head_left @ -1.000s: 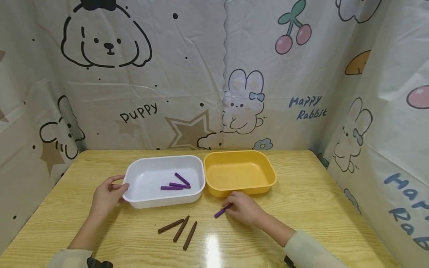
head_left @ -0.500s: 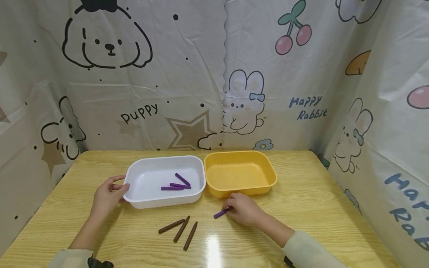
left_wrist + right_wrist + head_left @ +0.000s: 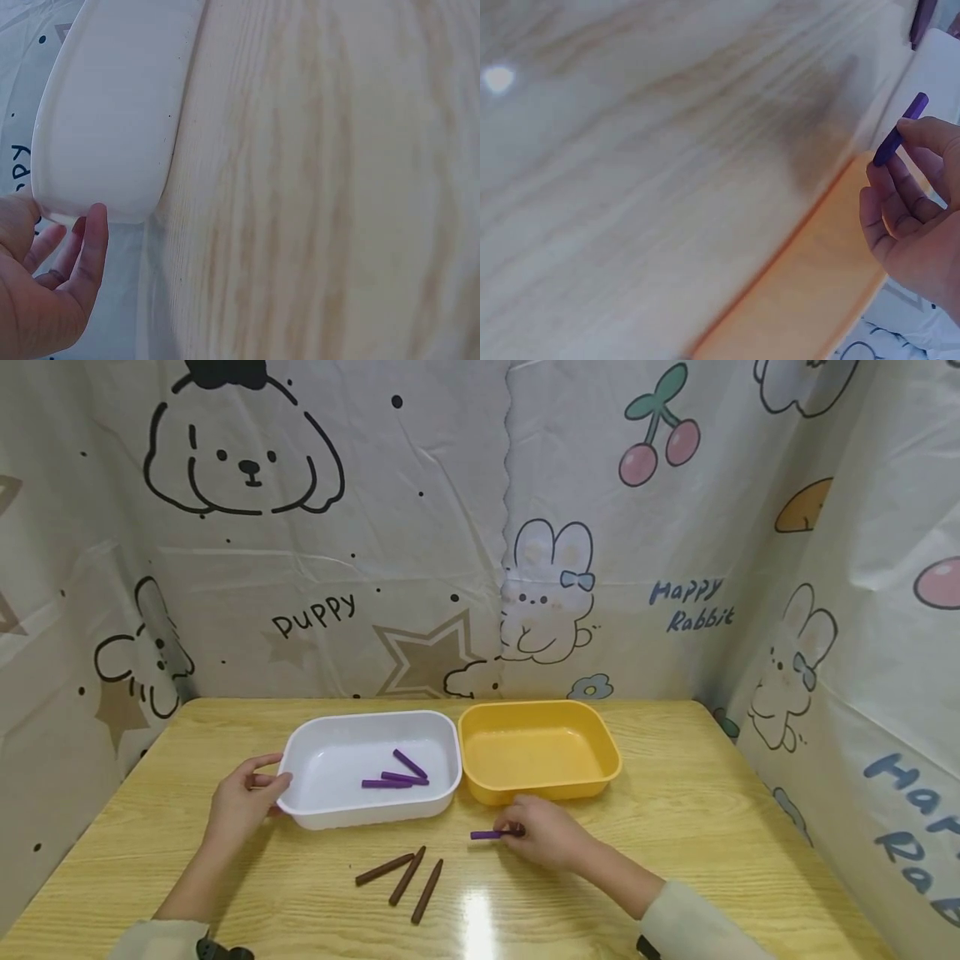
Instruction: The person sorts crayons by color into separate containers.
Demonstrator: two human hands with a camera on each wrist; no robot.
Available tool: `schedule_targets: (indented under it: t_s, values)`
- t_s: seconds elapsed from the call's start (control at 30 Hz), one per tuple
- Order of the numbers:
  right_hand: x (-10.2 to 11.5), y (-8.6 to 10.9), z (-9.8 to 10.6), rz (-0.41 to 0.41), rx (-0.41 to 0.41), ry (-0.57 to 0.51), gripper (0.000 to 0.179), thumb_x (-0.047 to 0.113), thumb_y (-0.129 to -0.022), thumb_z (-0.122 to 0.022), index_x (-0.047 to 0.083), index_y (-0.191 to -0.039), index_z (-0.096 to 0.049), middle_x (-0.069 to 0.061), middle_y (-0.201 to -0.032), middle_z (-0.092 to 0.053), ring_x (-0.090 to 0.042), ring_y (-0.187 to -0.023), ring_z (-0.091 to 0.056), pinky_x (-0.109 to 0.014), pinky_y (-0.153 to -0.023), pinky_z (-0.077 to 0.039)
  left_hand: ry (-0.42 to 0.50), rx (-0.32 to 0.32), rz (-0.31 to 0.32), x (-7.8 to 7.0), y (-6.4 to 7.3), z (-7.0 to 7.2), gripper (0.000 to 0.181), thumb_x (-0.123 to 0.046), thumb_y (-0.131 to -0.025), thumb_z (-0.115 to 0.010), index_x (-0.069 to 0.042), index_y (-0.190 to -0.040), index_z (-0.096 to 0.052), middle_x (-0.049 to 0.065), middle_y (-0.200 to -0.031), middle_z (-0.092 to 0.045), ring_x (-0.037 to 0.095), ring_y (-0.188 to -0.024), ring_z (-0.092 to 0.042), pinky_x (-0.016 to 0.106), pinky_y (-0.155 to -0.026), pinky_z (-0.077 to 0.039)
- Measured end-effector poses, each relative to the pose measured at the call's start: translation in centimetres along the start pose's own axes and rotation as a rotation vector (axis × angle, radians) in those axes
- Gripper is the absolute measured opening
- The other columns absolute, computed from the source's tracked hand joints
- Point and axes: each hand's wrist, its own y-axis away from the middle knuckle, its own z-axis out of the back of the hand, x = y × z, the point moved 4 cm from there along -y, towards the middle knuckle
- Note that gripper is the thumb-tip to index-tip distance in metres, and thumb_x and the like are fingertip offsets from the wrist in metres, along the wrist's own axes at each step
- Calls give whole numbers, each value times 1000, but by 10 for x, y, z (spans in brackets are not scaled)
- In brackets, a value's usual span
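A purple crayon (image 3: 485, 835) is pinched between the thumb and fingers of my right hand (image 3: 543, 831), just in front of the yellow bin (image 3: 532, 756). In the right wrist view this crayon (image 3: 901, 129) slants across the fingertips, one end sticking out past the thumb. At the left end of the white bin (image 3: 322, 768), my left hand (image 3: 240, 797) grips the rim, thumb on top. Fingers (image 3: 94, 247) meet its outer wall in the left wrist view. Inside the white bin lie 3 purple crayons (image 3: 386, 784), two of them overlapping.
On the table (image 3: 660, 777), 3 brown crayons (image 3: 427, 892) lie in front of the white bin, two close together at their ends. Both bins stand side by side toward the back edge. A printed cloth (image 3: 420, 527) hangs behind and at the sides.
In my right hand the purple crayon has turned from a slant to nearly level, its free end pointing left. The left hand keeps its place on the white bin.
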Motion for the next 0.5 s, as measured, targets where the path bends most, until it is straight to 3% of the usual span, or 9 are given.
schedule_targets:
  t_s: [0.27,0.5]
  values:
    - [9,-8,15,-63,15,-103,11,16,-84,-68,12,-94,-72,5,-78,-58,-6,-70,-51,-16,-61,-44,3,2,-8,0,0,1,50,-26,-92,-59,-3,-134,-46,22,-106,-61,-1,-66,-60,23,-61,-58]
    - [16,-17,24,-73,-16,-108,9,16,-84,-69,13,-92,-71,6,-76,-56,-6,-68,-50,-15,-58,-43,0,4,-7,2,0,0,50,-27,-92,-59,-3,-134,-45,21,-105,-60,-1,-66,-60,22,-61,-58]
